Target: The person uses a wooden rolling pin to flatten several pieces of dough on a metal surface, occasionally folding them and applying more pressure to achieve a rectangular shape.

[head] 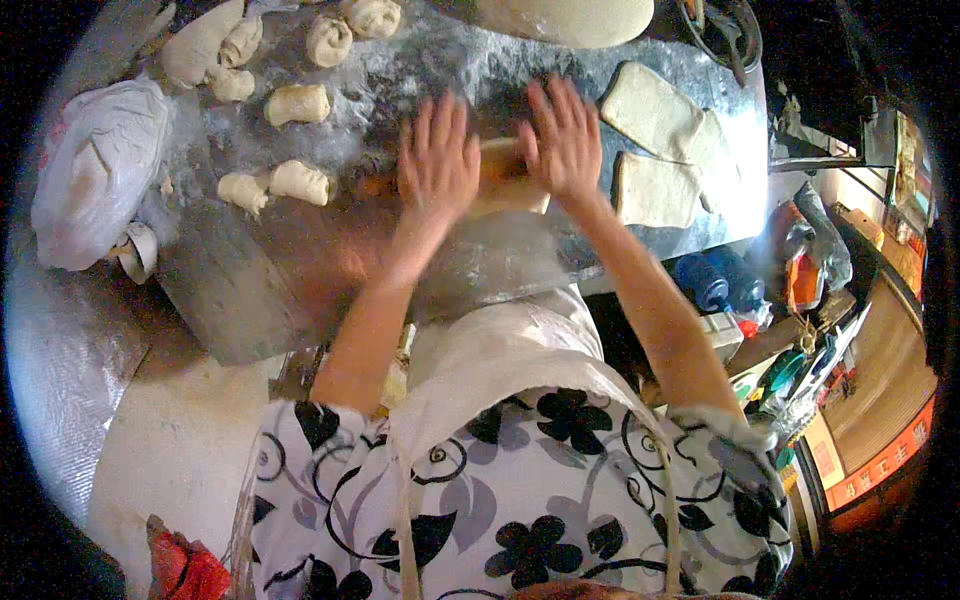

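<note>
My left hand (439, 157) lies palm down with its fingers spread, over the floured metal worktop (465, 255). My right hand (564, 142) is likewise palm down, fingers forward. Between and partly under the hands is a piece of dough (504, 180), blurred; whether a rolling pin lies beneath the palms cannot be told. To the right of my right hand lie flat squarish dough pieces (652, 112), (657, 190), some overlapping. Rolled dough pieces (298, 104), (299, 182) rest on the flour at left, with coiled ones (329, 41) farther back.
A large pale dough mass (577, 19) sits at the worktop's far edge. A plastic bag (101, 176) stands at the left, and a metal bowl (750, 37) with utensils at the back right. Blue plastic bottles (705, 281) are beyond the right edge.
</note>
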The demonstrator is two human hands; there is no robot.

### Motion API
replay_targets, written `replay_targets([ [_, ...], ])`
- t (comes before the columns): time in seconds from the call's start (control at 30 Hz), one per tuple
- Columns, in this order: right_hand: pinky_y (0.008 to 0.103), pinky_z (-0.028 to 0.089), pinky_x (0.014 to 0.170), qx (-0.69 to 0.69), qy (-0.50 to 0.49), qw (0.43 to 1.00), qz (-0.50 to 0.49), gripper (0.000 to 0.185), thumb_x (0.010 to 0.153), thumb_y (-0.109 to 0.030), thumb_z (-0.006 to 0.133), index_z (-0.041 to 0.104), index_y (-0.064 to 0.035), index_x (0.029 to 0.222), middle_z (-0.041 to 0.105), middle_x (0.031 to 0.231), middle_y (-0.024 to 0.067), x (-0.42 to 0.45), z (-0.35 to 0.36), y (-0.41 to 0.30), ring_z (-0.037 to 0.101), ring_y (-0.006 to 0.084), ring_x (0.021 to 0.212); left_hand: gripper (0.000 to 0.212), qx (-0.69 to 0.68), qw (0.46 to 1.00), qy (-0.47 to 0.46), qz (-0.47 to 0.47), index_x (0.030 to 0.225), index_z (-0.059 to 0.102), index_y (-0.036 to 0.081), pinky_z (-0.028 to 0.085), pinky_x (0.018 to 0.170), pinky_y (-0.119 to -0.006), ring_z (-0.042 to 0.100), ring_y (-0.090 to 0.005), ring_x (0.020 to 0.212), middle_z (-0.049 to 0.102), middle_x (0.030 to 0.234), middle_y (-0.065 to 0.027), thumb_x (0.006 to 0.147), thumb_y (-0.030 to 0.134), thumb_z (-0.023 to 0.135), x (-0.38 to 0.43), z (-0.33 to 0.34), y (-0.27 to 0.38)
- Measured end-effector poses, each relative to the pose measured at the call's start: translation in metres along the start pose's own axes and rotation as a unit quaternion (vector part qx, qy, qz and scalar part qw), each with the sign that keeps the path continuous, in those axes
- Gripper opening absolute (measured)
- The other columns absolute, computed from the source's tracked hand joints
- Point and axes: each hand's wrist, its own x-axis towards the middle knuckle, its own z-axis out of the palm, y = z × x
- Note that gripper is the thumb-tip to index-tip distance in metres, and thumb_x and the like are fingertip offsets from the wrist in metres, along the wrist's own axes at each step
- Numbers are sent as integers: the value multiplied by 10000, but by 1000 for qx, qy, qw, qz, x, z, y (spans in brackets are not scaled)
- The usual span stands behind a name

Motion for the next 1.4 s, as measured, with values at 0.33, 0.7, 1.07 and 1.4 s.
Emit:
replay_targets([
  [0.33, 463, 490, 963, -6, -23, 1000, -7, 611, 894, -575, 609, 597, -129, 1311, 583, 1349, 130, 16, 19, -3, 579, 316, 1188, 635, 9, 999, 31, -1, 1525, 408, 95, 326, 1144, -542, 446, -331, 1386, 415, 1571, -115, 1003, 437, 523, 22, 13, -9],
  [0.7, 469, 524, 903, 332, -306, 823, 345, 430, 911, -399, 632, 668, -67, 1183, 691, 1108, 220, -50, -57, -42, 654, 375, 1091, 578, -143, 976, -110, 121, 1346, 563, 125, 407, 1034, -519, 537, -357, 1178, 558, 1280, -162, 813, 200, 776, -179, -4, -21],
  [1.07, 518, 333, 1145, -97, 143, 983, 61, 594, 968, -429, 569, 523, -19, 1395, 510, 1463, 186, -1, 10, -17, 488, 336, 1340, 515, -54, 995, 84, 8, 1418, 521, 123, 384, 1104, -520, 474, -370, 1334, 505, 1462, -152, 998, 419, 551, -6, 6, -9],
  [1.4, 481, 304, 1170, 10, 31, 999, -10, 672, 932, -359, 617, 443, 29, 1452, 409, 1540, 228, 16, 0, -14, 399, 358, 1431, 389, -107, 993, 53, 24, 1291, 598, 85, 349, 1118, -542, 525, -361, 1250, 553, 1400, -125, 987, 326, 560, 4, 9, -28],
])
